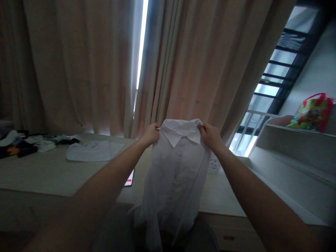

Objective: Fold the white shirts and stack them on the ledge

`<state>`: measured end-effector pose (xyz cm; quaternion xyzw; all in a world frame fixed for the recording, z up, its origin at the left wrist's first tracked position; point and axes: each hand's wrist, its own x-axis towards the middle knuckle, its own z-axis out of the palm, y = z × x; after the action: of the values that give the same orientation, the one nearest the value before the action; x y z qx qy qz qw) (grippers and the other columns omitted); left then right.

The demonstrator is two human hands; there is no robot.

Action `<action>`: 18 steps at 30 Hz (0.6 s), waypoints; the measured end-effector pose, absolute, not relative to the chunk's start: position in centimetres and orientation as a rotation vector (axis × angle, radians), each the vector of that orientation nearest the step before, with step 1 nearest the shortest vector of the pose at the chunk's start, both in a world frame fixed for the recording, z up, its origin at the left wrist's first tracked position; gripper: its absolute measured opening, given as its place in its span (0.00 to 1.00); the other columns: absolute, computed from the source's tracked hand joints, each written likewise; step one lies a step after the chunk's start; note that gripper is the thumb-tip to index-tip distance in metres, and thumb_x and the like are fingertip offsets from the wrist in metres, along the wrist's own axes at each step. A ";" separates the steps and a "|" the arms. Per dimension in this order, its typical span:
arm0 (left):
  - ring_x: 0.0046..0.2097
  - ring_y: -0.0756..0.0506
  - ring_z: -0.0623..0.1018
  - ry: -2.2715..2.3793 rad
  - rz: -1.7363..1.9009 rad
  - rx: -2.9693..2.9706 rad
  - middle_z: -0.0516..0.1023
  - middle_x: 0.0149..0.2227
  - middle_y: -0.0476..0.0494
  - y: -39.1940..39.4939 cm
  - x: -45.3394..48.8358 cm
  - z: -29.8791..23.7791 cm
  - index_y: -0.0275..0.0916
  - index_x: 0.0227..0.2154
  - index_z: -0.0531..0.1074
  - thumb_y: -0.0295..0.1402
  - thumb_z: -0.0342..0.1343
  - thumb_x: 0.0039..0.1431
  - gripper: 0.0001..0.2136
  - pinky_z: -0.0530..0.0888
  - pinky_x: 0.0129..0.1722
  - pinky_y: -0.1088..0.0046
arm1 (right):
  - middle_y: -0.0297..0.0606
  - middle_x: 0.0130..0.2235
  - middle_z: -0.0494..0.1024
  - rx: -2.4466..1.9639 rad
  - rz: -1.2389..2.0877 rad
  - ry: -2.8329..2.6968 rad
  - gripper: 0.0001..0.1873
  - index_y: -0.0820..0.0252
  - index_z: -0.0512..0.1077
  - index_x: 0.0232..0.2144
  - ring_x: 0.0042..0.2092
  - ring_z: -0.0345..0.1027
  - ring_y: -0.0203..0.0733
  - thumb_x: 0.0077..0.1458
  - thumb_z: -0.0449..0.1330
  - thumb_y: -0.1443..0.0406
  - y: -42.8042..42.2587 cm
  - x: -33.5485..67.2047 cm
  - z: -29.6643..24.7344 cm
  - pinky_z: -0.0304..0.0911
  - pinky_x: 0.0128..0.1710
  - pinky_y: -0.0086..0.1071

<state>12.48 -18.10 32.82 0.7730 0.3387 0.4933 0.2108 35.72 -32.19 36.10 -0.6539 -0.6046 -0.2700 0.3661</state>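
Observation:
A white collared shirt [178, 171] hangs in front of me, its collar at the top and its buttoned front facing my way. My left hand [151, 134] is closed on the shirt beside the left end of the collar. On the other side my right hand [210, 135] grips the cloth by the right end of the collar. Between both hands the collar is stretched out. The lower part of the shirt and a sleeve drop past the table's front edge, over my lap.
On the table [39, 175], a folded white garment [93, 151] lies left of the shirt, and piled clothes [18, 141] lie farther left. A phone [129, 177] is partly behind my left arm. Beige curtains [105, 70] hang behind; a shelf [294, 147] with a colourful bag [312, 113] stands right.

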 end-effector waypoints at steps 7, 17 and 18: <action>0.29 0.48 0.70 0.753 1.298 2.040 0.72 0.25 0.47 -18.5 12.6 33.6 0.37 0.26 0.71 0.33 0.49 0.48 0.08 0.64 0.28 0.74 | 0.47 0.33 0.73 -1.820 -0.615 -1.406 0.20 0.59 0.68 0.35 0.40 0.67 0.52 0.57 0.45 0.51 -31.7 37.1 35.4 0.57 0.39 0.41; 0.30 0.46 0.71 0.904 1.154 2.632 0.73 0.27 0.43 -17.0 10.5 33.3 0.38 0.26 0.70 0.42 0.48 0.54 0.13 0.61 0.28 0.74 | 0.39 0.37 0.76 -1.515 0.679 -1.619 0.20 0.55 0.68 0.45 0.37 0.70 0.45 0.48 0.58 0.58 -34.1 36.9 34.8 0.66 0.34 0.38; 0.32 0.45 0.72 0.936 1.159 2.692 0.74 0.29 0.43 -17.0 10.4 33.2 0.38 0.28 0.70 0.42 0.47 0.55 0.13 0.61 0.28 0.73 | 0.39 0.38 0.76 -1.527 0.713 -1.643 0.21 0.55 0.68 0.45 0.38 0.70 0.45 0.47 0.59 0.59 -34.4 36.8 34.8 0.66 0.34 0.39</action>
<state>10.40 -16.95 33.17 0.8745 0.3040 0.3764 0.0325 36.79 -34.36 34.77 -0.5993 -0.6445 0.2796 0.3839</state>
